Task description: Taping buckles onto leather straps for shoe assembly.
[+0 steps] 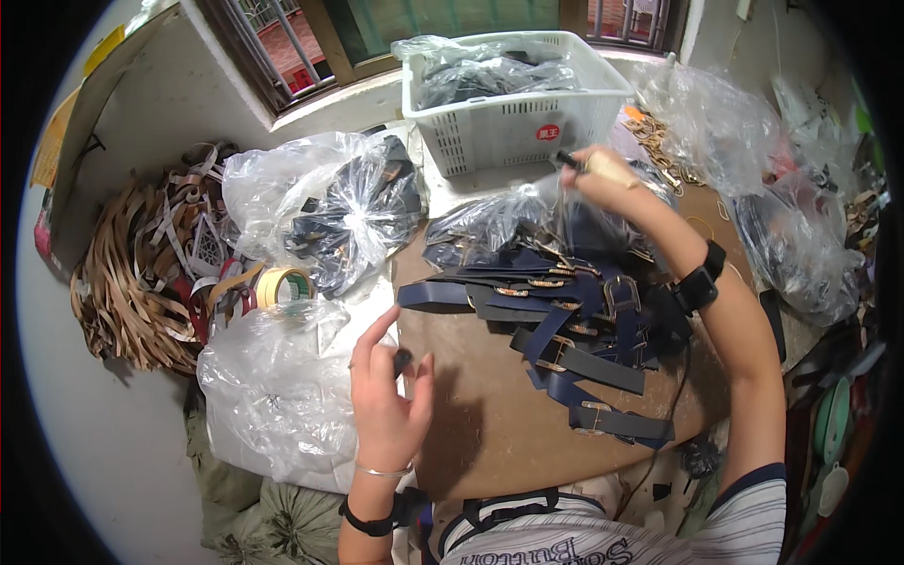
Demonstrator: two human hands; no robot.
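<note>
My left hand (388, 400) is raised over the near left of the board, index finger stretched out and thumb apart. Its index fingertip is at the left end of a navy strap (428, 295), whether touching I cannot tell. A small black piece (403, 361) shows at its other fingers, perhaps a finger cover. My right hand (603, 179) is up in front of the white basket, fingers curled, with a black piece (567, 160) at the fingertips; what it holds is unclear. Between my hands lies a pile of navy and black straps with gold buckles (556, 353).
The brown board (471, 443) carries the straps. Behind stands a white plastic basket (490, 122) with bagged goods. Clear plastic bags (358, 217) and a yellow tape roll (282, 285) lie left, beside tan strips (132, 273). Gold chains (654, 141) and more bags (791, 245) are at right.
</note>
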